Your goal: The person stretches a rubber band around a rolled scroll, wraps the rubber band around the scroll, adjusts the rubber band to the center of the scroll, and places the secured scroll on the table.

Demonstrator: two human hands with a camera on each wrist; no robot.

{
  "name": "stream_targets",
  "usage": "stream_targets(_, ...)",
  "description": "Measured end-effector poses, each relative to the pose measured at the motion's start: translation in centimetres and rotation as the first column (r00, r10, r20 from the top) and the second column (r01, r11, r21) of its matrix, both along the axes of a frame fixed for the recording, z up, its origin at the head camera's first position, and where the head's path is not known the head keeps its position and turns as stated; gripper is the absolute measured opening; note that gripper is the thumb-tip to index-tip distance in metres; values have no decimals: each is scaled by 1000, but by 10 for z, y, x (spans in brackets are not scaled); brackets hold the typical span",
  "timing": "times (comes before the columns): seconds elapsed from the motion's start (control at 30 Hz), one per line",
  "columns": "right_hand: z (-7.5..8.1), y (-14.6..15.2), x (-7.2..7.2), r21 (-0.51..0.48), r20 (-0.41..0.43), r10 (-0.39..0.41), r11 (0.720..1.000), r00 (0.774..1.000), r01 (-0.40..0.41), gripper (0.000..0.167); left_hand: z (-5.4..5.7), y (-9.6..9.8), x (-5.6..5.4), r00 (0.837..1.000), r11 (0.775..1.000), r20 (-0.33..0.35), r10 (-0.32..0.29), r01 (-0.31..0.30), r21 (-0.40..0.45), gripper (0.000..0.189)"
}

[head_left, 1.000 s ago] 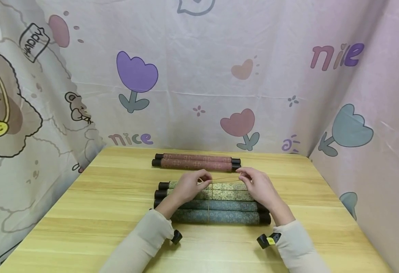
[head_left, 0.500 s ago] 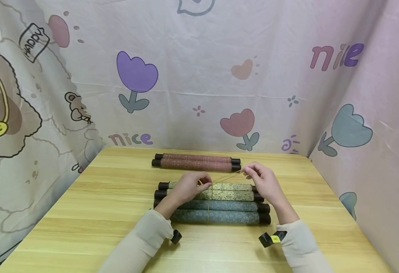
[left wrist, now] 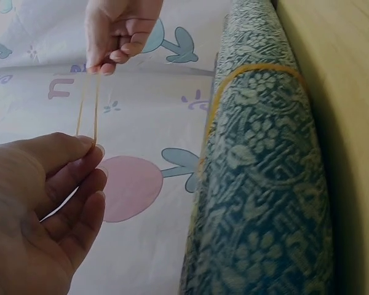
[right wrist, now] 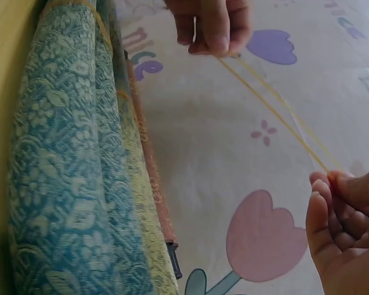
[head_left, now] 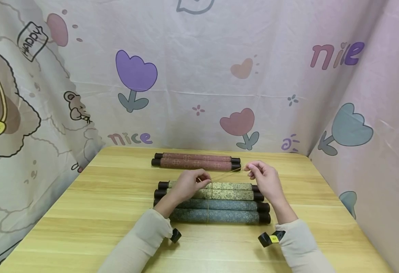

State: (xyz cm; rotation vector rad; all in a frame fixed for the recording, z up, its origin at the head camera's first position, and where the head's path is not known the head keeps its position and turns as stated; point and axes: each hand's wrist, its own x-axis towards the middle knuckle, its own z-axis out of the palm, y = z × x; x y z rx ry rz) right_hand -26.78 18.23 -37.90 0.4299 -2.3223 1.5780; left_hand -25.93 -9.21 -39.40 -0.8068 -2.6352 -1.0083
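Observation:
My left hand (head_left: pixel 188 185) is above the left-middle of a pair of yellow patterned scrolls (head_left: pixel 235 195), its thumb and fingers pinching one end of a thin yellow rubber band (left wrist: pixel 96 110). My right hand (head_left: pixel 267 181), held up past the scrolls' right end, pinches the other end. Between them the band is stretched in two strands, rising slightly toward the right. Another band (head_left: pixel 212 194) crosses the yellow scrolls. Nearer lies a pair of blue patterned scrolls (head_left: pixel 235 216) with a band (head_left: pixel 208 215) around their middle. My left hand and forearm hide the scrolls' left parts.
Two dark red scrolls (head_left: pixel 194 163) with black ends lie behind, toward the back of the wooden table (head_left: pixel 83 212). A printed white cloth (head_left: pixel 192 76) hangs around the back and sides. Black wrist cameras (head_left: pixel 266 239) sit near the sleeves.
My right hand has moved up and slightly right, away from the yellow scrolls, drawing the band longer and uncovering their right ends. My left hand has stayed nearly in place.

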Motion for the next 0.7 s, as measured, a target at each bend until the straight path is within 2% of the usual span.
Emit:
stream_targets(0.1,1,7,-1,5,-27,-66,998,997,67,27,2,-2,0,1000,1000,-7,7,-7,4,4)
stream_targets(0.23,4,13,-2,-46,-36,-92,995,995,90,25,2,-3,0,1000,1000,6,10,-9,-8,5)
stream_targets(0.37,5,7,1,-42,-12,-40,998,999,40,25,1,-1,1,1000,1000,16,-5,5,2,5)
stream_targets(0.5,4,-4,4,-33,52,31,999,998,-30,25,0,3,3,999,999,32,-33,33,18,6)
stream_targets(0.7,5,-12,11,-152,134,129,982,983,-108,24,0,11,3,997,998,55,-52,50,34,8)
